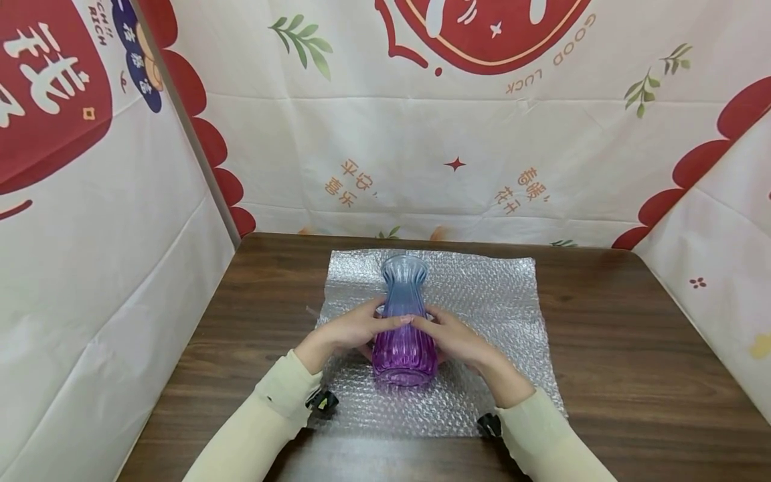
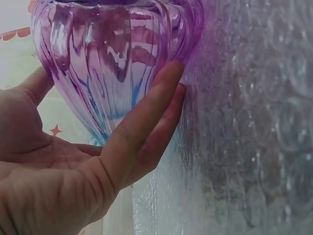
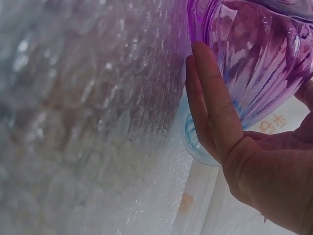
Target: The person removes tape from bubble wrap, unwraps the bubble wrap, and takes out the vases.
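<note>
A ribbed glass vase (image 1: 405,348), blue at its flared mouth and fading to purple at the base, lies on its side on a sheet of bubble wrap (image 1: 494,294). Its mouth points to the far edge of the table. My left hand (image 1: 355,326) holds it from the left, thumb across the top and fingers along the lower side by the wrap. From the right, my right hand (image 1: 460,338) grips it the same way. The thumb tips meet over the vase. Both wrist views show fingers against the purple glass (image 2: 107,44), (image 3: 264,58).
The wrap lies flat on a dark wooden table (image 1: 626,335), its far edge near the table's back. Printed white cloth (image 1: 421,147) hangs behind the table and at both sides. Black wrist cameras sit at both cuffs.
</note>
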Motion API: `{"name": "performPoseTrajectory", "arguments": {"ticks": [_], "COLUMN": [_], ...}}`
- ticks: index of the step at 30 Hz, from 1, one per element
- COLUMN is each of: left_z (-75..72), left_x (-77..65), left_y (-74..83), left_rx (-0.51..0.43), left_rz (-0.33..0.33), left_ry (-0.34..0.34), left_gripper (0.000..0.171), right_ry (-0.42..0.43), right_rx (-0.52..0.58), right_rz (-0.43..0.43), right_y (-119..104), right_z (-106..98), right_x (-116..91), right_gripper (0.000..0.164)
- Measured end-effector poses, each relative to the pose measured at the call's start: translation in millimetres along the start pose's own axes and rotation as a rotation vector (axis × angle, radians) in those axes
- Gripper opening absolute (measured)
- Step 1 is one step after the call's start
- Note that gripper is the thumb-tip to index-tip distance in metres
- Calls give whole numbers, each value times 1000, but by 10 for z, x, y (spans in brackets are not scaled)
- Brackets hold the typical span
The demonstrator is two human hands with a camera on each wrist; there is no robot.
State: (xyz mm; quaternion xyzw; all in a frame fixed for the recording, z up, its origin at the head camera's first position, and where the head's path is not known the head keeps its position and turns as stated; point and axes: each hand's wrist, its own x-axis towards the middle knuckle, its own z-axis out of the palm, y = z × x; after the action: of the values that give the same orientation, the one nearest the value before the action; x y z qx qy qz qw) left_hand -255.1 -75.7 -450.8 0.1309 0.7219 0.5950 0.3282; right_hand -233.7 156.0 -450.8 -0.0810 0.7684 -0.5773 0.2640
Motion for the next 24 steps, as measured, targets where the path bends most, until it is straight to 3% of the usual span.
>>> {"name": "performPoseTrajectory", "arguments": {"ticks": [6,13,24], "left_z": [9,10,-20], "left_x": [-9,-40,-144], "left_y": [23,72,193], "left_rx": [11,4,73], "left_rz": [-2,18,45], "left_ry": [4,3,41], "left_gripper": [81,77,80], "right_ry": [-29,-3,-19], "right_rx": [0,-35,-55], "right_rz": [-17,-8,-56], "right_y": [-8,-95,-247], "right_z": [-29,-30,-17], "right_x": [-10,-52,-106], "right_gripper": [74,75,73]}}
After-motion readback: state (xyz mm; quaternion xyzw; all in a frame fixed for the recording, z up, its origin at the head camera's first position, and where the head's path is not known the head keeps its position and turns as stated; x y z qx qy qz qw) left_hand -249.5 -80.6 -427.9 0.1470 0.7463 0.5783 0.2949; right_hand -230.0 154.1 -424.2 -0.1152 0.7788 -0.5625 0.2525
